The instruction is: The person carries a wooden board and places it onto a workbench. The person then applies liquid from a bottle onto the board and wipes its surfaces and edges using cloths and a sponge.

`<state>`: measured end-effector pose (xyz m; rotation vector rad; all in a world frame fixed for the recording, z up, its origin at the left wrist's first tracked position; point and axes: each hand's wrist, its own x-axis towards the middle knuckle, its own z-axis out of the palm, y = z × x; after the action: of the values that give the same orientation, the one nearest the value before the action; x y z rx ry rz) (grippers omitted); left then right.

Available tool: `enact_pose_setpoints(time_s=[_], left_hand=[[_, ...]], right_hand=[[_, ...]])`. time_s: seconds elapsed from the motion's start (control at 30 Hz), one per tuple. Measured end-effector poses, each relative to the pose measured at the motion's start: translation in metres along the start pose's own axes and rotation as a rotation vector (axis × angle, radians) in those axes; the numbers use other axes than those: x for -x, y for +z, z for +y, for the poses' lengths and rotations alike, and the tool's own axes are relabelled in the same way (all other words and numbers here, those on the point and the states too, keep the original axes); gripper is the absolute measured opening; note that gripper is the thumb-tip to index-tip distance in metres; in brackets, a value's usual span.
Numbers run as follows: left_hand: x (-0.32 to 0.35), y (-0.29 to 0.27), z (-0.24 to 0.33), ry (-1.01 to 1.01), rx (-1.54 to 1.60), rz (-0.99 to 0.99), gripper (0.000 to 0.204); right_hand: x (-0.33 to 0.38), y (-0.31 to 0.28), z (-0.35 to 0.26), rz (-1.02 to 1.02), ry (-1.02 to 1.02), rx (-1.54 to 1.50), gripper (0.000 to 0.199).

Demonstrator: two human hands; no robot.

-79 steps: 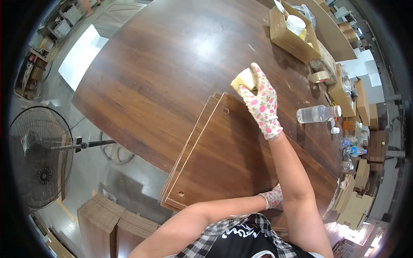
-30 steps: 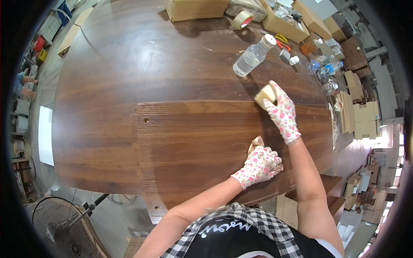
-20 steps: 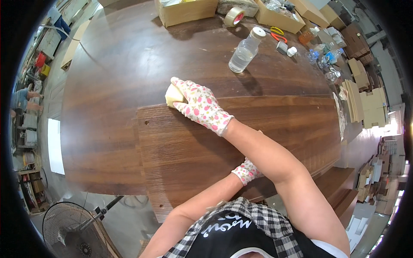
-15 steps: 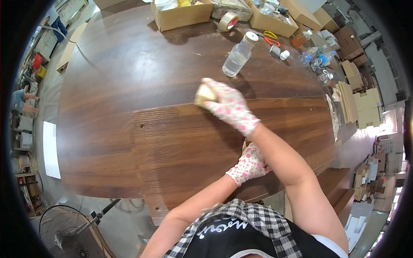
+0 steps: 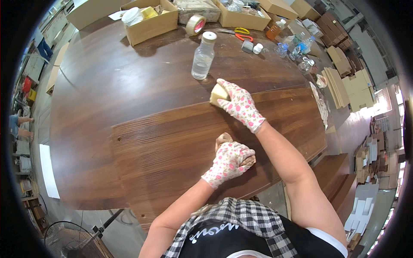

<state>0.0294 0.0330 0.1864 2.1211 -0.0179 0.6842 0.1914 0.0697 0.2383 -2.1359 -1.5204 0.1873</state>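
A dark wood-grain board (image 5: 172,146) lies on the large brown table (image 5: 94,94) in front of me. My right hand (image 5: 241,106), in a floral glove, grips a pale yellow sponge (image 5: 218,94) at the board's far edge. Nearer to me, my left hand (image 5: 230,161), gloved alike, is closed round a crumpled brownish rag (image 5: 223,139) and rests over the board. The rag sticks out on both sides of the fingers. Beyond the sponge a clear bottle (image 5: 201,62) with a white cap stands upright, partly filled with clear liquid.
At the back are cardboard boxes (image 5: 152,29) of supplies, a tape roll (image 5: 195,25) and red-and-yellow-handled scissors (image 5: 243,35). Several plastic bottles (image 5: 301,48) cluster at the far right. A fan (image 5: 69,241) stands on the floor at lower left.
My right hand has slid rightward along the board's far edge with the sponge. My left hand and the rag, partly hidden behind the right forearm before, now show plainly. The whole view has shifted.
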Motion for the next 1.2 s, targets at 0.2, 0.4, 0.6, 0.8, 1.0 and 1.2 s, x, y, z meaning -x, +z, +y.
enact_pose_setpoints(time_s=[0.2, 0.4, 0.6, 0.8, 1.0, 1.2], left_hand=[[-0.009, -0.005, 0.009, -0.057, -0.078, -0.093, 0.023], [-0.046, 0.029, 0.013, -0.07, -0.087, 0.022, 0.021], [-0.074, 0.065, 0.016, -0.15, -0.227, 0.059, 0.017], [-0.105, 0.088, 0.019, -0.243, -0.289, 0.151, 0.019], [-0.107, 0.094, 0.015, -0.254, -0.43, 0.095, 0.035], [-0.114, 0.102, 0.018, -0.311, -0.565, 0.042, 0.038]], right_hand=[[0.024, -0.084, 0.112, 0.163, 0.255, 0.249, 0.055], [0.01, -0.047, 0.077, 0.128, -0.055, -0.008, 0.056], [0.028, -0.102, 0.16, 0.087, 0.007, 0.193, 0.053], [0.033, -0.129, 0.192, 0.237, -0.004, 0.143, 0.047], [0.034, -0.115, 0.21, 0.146, -0.071, -0.026, 0.034], [0.055, -0.196, 0.322, 0.245, 0.235, 0.458, 0.046]])
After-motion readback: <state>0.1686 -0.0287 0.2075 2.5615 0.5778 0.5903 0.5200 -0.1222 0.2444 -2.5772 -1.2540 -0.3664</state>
